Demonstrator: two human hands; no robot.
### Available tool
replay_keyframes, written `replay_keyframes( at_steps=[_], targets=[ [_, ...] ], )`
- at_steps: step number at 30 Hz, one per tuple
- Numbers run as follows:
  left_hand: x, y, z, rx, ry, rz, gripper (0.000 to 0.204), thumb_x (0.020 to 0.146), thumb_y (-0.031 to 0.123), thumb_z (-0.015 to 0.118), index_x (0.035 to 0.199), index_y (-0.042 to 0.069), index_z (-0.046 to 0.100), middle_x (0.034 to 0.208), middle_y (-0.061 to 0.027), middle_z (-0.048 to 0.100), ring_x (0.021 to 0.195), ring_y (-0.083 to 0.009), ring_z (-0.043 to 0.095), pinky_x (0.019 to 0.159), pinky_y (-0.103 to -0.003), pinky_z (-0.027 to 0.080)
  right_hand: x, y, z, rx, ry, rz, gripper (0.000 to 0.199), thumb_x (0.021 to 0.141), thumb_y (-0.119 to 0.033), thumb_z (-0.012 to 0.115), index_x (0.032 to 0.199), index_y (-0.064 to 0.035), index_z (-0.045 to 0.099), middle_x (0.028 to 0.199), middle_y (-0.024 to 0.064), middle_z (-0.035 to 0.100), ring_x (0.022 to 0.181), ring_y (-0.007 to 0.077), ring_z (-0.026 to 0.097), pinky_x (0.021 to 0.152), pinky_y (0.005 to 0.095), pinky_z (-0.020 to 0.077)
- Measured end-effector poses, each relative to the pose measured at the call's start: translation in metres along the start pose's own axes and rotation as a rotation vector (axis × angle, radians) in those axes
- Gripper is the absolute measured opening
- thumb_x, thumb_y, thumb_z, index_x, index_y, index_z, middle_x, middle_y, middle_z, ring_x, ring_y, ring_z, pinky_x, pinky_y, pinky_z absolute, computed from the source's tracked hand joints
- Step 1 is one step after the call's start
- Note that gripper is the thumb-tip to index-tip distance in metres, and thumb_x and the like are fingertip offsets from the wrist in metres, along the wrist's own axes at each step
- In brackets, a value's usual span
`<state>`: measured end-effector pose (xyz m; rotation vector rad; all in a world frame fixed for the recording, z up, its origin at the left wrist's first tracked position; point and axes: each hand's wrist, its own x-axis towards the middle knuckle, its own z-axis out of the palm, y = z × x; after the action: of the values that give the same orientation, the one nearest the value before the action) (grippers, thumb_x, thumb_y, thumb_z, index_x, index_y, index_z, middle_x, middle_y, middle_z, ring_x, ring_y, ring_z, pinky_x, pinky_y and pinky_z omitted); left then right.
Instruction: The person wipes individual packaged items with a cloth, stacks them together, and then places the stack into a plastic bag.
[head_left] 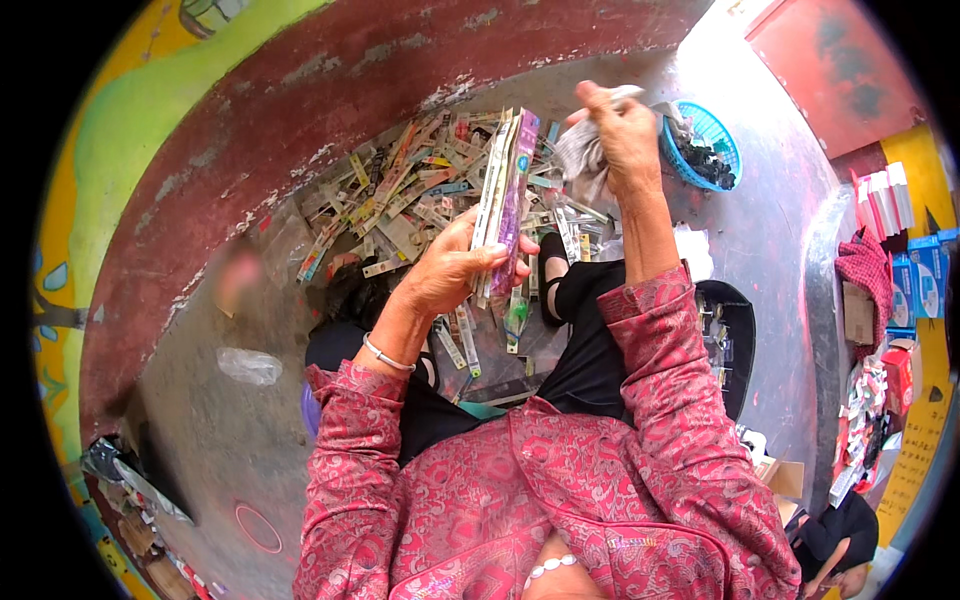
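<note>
Upright in front of me is a bundle of long flat packets (510, 190), whitish on the left and purple on the right. My left hand (458, 262) is wrapped round its lower part, thumb across the front. To the right, my right hand (630, 145) is raised and closed on a grey-white cloth (582, 158), apart from the bundle. Many similar long strips (395, 195) in mixed colours lie heaped on the floor beyond my hands and around my feet. What the packets contain cannot be made out.
A blue plastic basket (738, 160) with dark pieces stands right of my right hand. A maroon wall (250, 120) curves along the far left. Crumpled clear plastic (250, 366) lies on the left floor. Blue boxes (928, 275) are stacked at the far right; another person (838, 540) shows below them.
</note>
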<state>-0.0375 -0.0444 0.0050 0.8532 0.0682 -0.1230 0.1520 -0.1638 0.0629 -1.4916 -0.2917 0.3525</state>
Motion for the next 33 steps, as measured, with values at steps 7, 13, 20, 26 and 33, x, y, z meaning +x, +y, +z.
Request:
replay_keyframes(
  at_steps=[7,13,20,26,33],
  targets=[
    [0.001,-0.004,0.006,0.194,0.055,-0.044,0.071,0.079,0.013,0.062,0.135,0.008,0.019,0.092,-0.0105,0.057,0.073,-0.0143,0.057,0.067,-0.028,0.049,-0.023,0.021,0.044,-0.863,-0.24,-0.94,0.006,0.078,-0.013,0.063,0.078,-0.0072,0.062,0.079,0.0086,0.06,0.068,0.0227,0.061,0.059,0.0309,0.0477],
    [-0.009,0.006,0.007,-0.054,-0.071,-0.016,0.073,0.074,0.01,0.064,0.134,0.008,0.021,0.091,-0.0133,0.055,0.07,-0.0176,0.057,0.063,-0.029,0.049,0.04,0.023,-0.018,-0.58,0.243,-0.36,0.028,0.081,-0.031,0.063,0.082,-0.0036,0.063,0.064,0.0044,0.061,0.059,0.0163,0.061,0.055,0.0296,0.0473],
    [-0.001,0.003,0.006,-0.02,0.017,0.027,0.073,0.073,0.011,0.068,0.131,0.009,0.022,0.093,-0.0131,0.057,0.082,-0.0213,0.061,0.073,-0.034,0.051,-0.005,0.017,0.014,-0.3,-0.37,0.028,0.041,0.081,-0.041,0.062,0.083,-0.001,0.063,0.071,0.0003,0.057,0.065,0.0087,0.053,0.057,0.0225,0.042],
    [0.003,-0.002,-0.004,0.12,0.06,0.074,0.063,0.08,0.035,0.064,0.126,0.005,0.032,0.103,-0.0122,0.057,0.097,-0.0196,0.056,0.084,-0.031,0.044,-0.016,0.017,0.027,-0.236,-0.465,0.074,0.025,0.077,-0.025,0.066,0.083,-0.0007,0.063,0.074,0.0,0.058,0.064,0.008,0.05,0.058,0.0246,0.0425],
    [0.016,-0.007,-0.01,0.423,0.288,0.223,0.035,0.093,0.028,0.047,0.115,0.001,0.044,0.095,-0.0029,0.053,0.082,-0.0086,0.051,0.075,-0.025,0.043,-0.032,0.021,0.04,-0.543,-0.453,-0.296,0.024,0.078,-0.018,0.057,0.088,0.0044,0.06,0.071,0.0054,0.059,0.065,0.0098,0.053,0.059,0.0266,0.0448]
  ],
)
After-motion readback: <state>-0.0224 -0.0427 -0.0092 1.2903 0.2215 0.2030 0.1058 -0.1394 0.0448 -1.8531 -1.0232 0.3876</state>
